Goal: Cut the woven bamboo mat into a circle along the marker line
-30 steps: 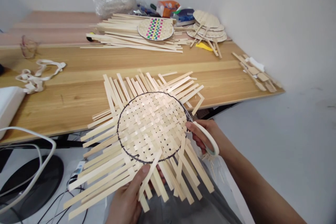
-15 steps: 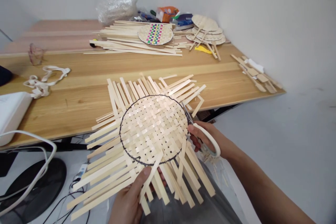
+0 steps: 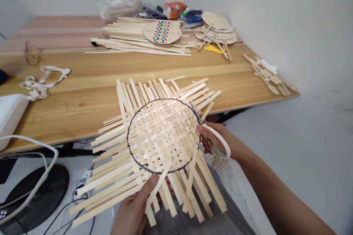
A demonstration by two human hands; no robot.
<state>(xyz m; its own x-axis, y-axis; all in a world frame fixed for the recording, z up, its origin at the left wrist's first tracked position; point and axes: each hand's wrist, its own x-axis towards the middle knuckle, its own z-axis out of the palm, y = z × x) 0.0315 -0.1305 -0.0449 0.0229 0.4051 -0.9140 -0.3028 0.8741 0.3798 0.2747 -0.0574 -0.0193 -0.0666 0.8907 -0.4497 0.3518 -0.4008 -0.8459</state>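
A round woven bamboo mat (image 3: 162, 136) has long loose strips radiating past a black drawn circle (image 3: 128, 143). My left hand (image 3: 132, 205) grips its lower edge, thumb on top and fingers beneath. My right hand (image 3: 224, 136) is shut on white-handled scissors (image 3: 220, 143). Their metal blades (image 3: 196, 114) lie at the right edge of the mat, along the black line, among the strips. The lower blade is partly hidden beneath the weave.
A wooden table (image 3: 82, 95) lies behind the mat. On it are a bundle of bamboo strips (image 3: 129, 42), a coloured-pattern woven disc (image 3: 162, 32), stacked woven fans (image 3: 217, 25), a white strap (image 3: 41, 80) and a white box (image 3: 11, 115). Cables (image 3: 63, 209) lie below on the left.
The mat and both hands have shifted slightly, with the mat turning a little. The scissor blades now show more clearly along the circle's right edge.
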